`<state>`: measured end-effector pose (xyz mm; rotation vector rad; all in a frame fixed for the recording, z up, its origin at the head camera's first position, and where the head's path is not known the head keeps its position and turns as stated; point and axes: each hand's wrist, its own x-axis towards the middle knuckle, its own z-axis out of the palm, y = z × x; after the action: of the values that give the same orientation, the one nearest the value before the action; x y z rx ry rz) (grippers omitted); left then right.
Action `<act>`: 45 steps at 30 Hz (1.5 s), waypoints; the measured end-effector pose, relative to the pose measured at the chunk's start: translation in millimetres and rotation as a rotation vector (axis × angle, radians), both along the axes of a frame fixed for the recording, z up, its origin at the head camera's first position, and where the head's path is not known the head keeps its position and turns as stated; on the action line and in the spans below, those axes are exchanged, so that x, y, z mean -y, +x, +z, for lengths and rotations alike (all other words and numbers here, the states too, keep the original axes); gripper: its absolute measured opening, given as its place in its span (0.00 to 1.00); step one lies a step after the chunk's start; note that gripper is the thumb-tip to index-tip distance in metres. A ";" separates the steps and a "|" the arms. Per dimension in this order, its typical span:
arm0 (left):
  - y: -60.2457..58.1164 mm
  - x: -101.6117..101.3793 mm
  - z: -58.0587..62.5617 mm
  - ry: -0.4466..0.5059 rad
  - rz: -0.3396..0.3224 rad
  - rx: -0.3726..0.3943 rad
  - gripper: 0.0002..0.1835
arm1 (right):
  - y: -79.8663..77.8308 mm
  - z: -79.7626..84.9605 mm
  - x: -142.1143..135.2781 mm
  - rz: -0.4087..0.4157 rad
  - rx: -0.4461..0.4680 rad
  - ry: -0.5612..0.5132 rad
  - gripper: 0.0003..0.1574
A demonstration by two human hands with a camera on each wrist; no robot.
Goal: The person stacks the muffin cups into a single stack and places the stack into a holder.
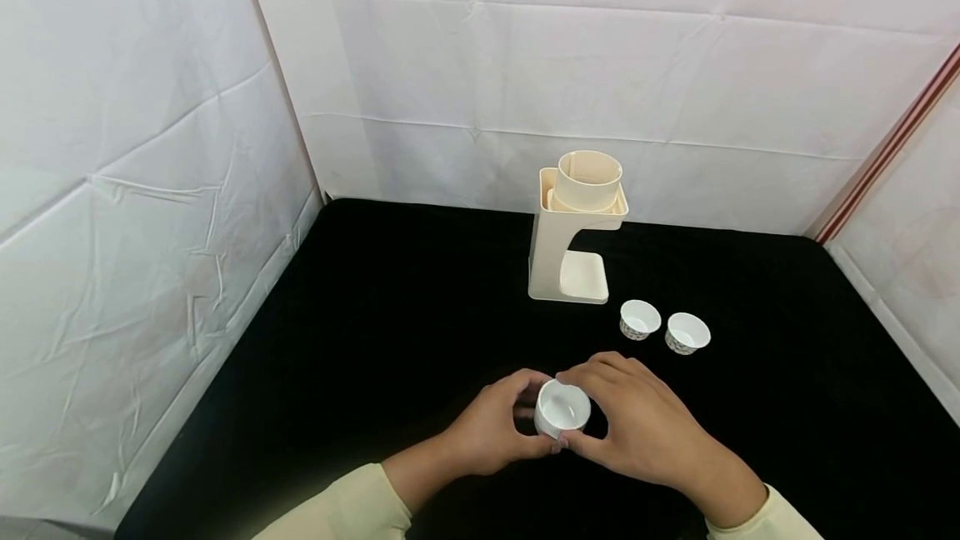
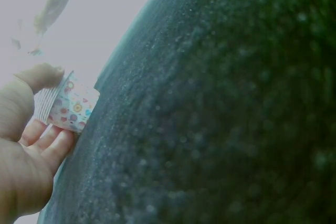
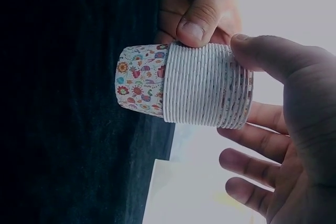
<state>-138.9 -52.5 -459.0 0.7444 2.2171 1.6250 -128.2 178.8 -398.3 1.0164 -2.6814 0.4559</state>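
A stack of small paper baking cups (image 1: 562, 407), white inside, stands between both hands near the front of the black table. In the right wrist view the many-ridged stack (image 3: 194, 85) has a colourful printed pattern on its lowest cup. My left hand (image 1: 491, 427) grips the side of the stack, its thumb across the ridges. My right hand (image 1: 645, 419) pinches the stack at its upper rims with thumb and fingertips, the other fingers spread loosely. In the left wrist view the printed base (image 2: 74, 103) shows close to the table.
Two single paper cups, a nearer-centre cup (image 1: 640, 320) and a right-hand cup (image 1: 687, 333), stand upright beyond my right hand. Behind them is a cream-coloured dispenser-like stand (image 1: 547, 252) with a round tube (image 1: 589, 182) on top. White cloth walls (image 1: 480, 65) enclose the black-covered table (image 1: 405, 298).
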 end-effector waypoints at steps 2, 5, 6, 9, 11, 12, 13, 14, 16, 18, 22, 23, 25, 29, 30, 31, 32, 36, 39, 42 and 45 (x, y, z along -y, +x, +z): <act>-0.2 0.0 -0.3 0.002 0.000 0.000 0.35 | -0.2 1.1 0.2 0.002 0.008 0.004 0.38; -0.2 0.1 -0.6 0.003 0.001 -0.001 0.34 | -1.0 3.7 -0.1 0.005 0.014 0.008 0.39; -0.3 0.0 -0.6 0.003 0.002 -0.003 0.34 | -1.5 4.8 -0.4 0.006 0.014 0.009 0.39; -0.5 0.1 -0.5 -0.002 0.005 -0.005 0.34 | -3.0 8.4 -2.3 0.000 0.004 0.008 0.40; -0.7 0.1 -0.1 -0.008 0.007 -0.003 0.34 | -4.3 10.9 -4.1 -0.008 -0.002 0.013 0.40; -0.9 0.1 0.0 -0.012 0.009 -0.003 0.34 | -5.0 12.0 -5.0 -0.014 -0.005 0.016 0.40; -0.9 0.1 0.2 -0.015 0.009 0.000 0.35 | -5.7 13.0 -5.9 -0.019 -0.007 0.020 0.40; -0.9 0.2 0.3 -0.019 0.010 0.002 0.35 | -6.3 13.9 -6.9 -0.022 -0.009 0.023 0.40; -1.2 -0.1 0.5 -0.022 0.012 0.005 0.35 | -7.9 15.3 -8.9 -0.030 -0.014 0.026 0.41; -1.0 0.0 0.6 -0.021 0.011 0.009 0.35 | -9.5 16.3 -10.6 -0.037 -0.020 0.023 0.41; -1.2 0.2 1.0 -0.021 0.010 0.008 0.35 | -13.0 17.5 -14.1 -0.048 -0.035 0.018 0.42; -1.3 0.2 1.1 -0.022 0.010 0.006 0.35 | -14.0 17.7 -15.0 -0.053 -0.038 0.018 0.42; -1.4 0.1 1.1 -0.023 0.010 0.001 0.35 | -16.2 18.1 -16.5 -0.066 -0.040 0.021 0.42; -1.3 0.2 0.8 -0.022 0.011 0.001 0.35 | -20.7 17.8 -19.6 -0.099 -0.020 0.026 0.41; -1.2 0.3 0.7 -0.023 0.012 0.002 0.35 | -21.8 17.3 -20.4 -0.107 -0.011 0.029 0.41; -1.1 0.5 0.6 -0.024 0.014 0.003 0.35 | -22.9 16.8 -21.2 -0.115 -0.003 0.030 0.41; -1.0 0.7 0.5 -0.025 0.015 0.004 0.35 | -24.0 16.1 -22.1 -0.122 0.004 0.033 0.42; -0.8 1.3 0.8 -0.029 0.020 -0.002 0.35 | -28.9 13.3 -25.6 -0.141 0.022 0.035 0.43; -0.9 1.5 0.9 -0.026 0.021 -0.003 0.35 | -33.2 11.9 -28.6 -0.155 0.033 0.027 0.44; -1.0 1.7 0.5 -0.026 0.020 -0.002 0.36 | -37.7 10.3 -31.8 -0.175 0.051 0.021 0.44; -0.9 2.0 -0.1 -0.029 0.020 -0.002 0.36 | -42.2 8.4 -34.6 -0.196 0.066 0.026 0.44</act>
<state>-139.8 -54.5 -459.1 0.7184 2.2516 1.5986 -170.4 213.4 -389.9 0.7466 -2.8161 0.4222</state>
